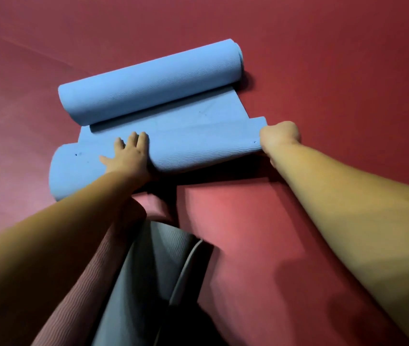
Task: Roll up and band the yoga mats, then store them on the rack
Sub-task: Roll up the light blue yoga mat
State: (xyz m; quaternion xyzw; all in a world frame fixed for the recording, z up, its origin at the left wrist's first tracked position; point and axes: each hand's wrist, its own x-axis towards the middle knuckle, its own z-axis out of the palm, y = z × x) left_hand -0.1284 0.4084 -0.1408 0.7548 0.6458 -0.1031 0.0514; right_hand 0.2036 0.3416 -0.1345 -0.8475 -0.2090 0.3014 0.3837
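Note:
A blue yoga mat (173, 113) lies on the red floor, rolled at both ends. The far roll (148, 83) is thick and tight. The near roll (198, 148) is looser, and a short flat stretch joins the two. My left hand (128, 153) presses flat on top of the near roll, fingers straight. My right hand (280, 136) grips the right end of that near roll with curled fingers.
Red floor matting (323, 71) fills the view. Near me, under my left arm, lies a maroon mat (78, 283) and a grey mat (148, 270), both partly rolled or folded.

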